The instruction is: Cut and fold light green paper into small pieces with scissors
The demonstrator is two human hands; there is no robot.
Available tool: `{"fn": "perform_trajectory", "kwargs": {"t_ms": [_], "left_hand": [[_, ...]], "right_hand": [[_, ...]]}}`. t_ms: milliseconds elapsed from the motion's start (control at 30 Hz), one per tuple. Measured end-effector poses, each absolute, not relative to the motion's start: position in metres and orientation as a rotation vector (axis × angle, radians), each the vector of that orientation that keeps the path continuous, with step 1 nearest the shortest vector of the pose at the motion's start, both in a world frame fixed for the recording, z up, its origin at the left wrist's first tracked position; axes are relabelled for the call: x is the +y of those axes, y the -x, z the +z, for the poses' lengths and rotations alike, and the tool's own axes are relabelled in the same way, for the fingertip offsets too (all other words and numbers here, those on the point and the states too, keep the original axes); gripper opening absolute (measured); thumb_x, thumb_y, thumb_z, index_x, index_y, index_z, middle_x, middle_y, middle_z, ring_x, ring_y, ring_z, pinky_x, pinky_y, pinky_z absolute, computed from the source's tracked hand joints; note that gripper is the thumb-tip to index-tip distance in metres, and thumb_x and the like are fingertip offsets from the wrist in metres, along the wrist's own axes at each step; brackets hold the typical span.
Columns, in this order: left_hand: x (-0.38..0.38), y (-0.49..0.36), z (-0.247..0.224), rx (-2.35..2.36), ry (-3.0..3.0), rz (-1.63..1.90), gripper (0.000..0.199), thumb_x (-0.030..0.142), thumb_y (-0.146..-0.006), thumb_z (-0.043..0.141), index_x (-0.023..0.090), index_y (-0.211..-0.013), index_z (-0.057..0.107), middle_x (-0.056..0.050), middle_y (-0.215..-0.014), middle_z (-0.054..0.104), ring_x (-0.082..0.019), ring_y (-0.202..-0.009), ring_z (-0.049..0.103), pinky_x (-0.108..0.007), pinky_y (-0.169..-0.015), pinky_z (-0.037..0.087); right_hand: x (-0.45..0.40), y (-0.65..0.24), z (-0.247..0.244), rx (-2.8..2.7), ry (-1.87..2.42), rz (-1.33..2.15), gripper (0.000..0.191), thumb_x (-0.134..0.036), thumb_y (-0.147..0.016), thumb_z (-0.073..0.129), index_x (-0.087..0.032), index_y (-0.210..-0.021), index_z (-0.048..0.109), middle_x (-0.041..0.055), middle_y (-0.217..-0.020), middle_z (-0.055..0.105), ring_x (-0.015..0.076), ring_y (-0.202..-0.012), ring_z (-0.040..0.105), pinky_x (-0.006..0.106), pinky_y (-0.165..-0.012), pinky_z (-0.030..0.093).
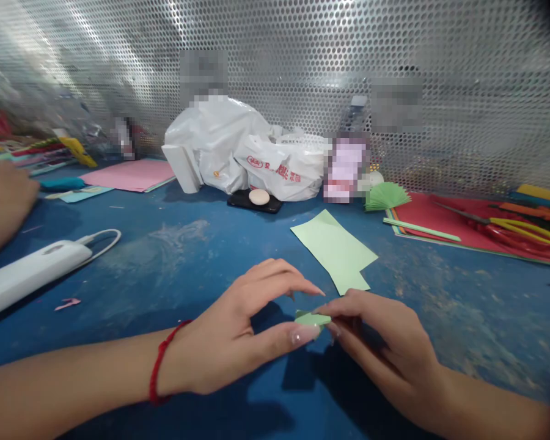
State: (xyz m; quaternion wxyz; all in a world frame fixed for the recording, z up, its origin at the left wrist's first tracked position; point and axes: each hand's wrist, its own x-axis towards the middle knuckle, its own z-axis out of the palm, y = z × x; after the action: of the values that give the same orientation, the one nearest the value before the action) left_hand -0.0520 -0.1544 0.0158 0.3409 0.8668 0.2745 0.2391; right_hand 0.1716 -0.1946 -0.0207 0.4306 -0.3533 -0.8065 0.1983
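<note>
A small folded piece of light green paper is held just above the blue table. My right hand pinches its right end between thumb and fingertips. The thumb of my left hand touches the near side of the folded paper, while its other fingers arch above it, apart from the thumb. A red cord bracelet circles my left wrist. Just beyond my hands lies a flat light green sheet with a corner cut out.
Scissors lie on red paper at right, near a pleated green fan. White plastic bags, a phone and pink paper line the back. A white power strip and another person's hand are at left.
</note>
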Motion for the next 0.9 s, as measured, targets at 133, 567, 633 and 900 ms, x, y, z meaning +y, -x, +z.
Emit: {"fn": "perform_trajectory", "kwargs": {"t_ms": [133,567,633,900], "left_hand": [[-0.158,0.051,0.015,0.733,-2.233,0.743,0.038,0.048,-0.079,0.075,0.022,-0.104,0.063,0.001,-0.098,0.066,-0.015,-0.09,0.059,-0.027,-0.083,0.042],[-0.153,0.046,0.004,0.484,-2.354,0.425,0.026,0.026,-0.1,0.044,0.018,-0.075,0.044,0.003,-0.072,0.05,-0.011,-0.069,0.045,-0.026,-0.073,0.034],[-0.15,0.046,0.003,0.459,-2.362,0.411,0.026,0.028,-0.101,0.041,0.019,-0.077,0.044,0.003,-0.073,0.051,-0.012,-0.07,0.047,-0.027,-0.073,0.035],[-0.161,0.043,0.007,0.145,-2.663,0.438,0.02,0.025,-0.099,0.032,0.021,-0.081,0.041,-0.001,-0.069,0.061,-0.017,-0.066,0.051,-0.036,-0.07,0.037]], "right_hand": [[-0.195,-0.169,-0.019,-2.036,0.891,0.551,0.013,-0.011,-0.089,0.056,-0.018,-0.095,0.064,-0.0006,-0.073,0.065,0.0105,-0.062,0.058,0.021,-0.06,0.043],[-0.199,-0.155,-0.013,-2.019,0.866,1.067,0.009,-0.013,-0.084,0.054,-0.017,-0.076,0.054,-0.0043,-0.068,0.051,0.0075,-0.061,0.047,0.017,-0.058,0.038],[-0.198,-0.156,-0.012,-2.018,0.871,1.081,0.013,-0.016,-0.087,0.055,-0.018,-0.075,0.053,-0.0048,-0.067,0.05,0.0074,-0.061,0.046,0.017,-0.058,0.037],[-0.203,-0.163,-0.021,-2.137,0.663,0.985,0.022,-0.03,-0.096,0.055,-0.018,-0.079,0.06,0.0003,-0.076,0.062,0.0119,-0.077,0.057,0.023,-0.076,0.044]]}}
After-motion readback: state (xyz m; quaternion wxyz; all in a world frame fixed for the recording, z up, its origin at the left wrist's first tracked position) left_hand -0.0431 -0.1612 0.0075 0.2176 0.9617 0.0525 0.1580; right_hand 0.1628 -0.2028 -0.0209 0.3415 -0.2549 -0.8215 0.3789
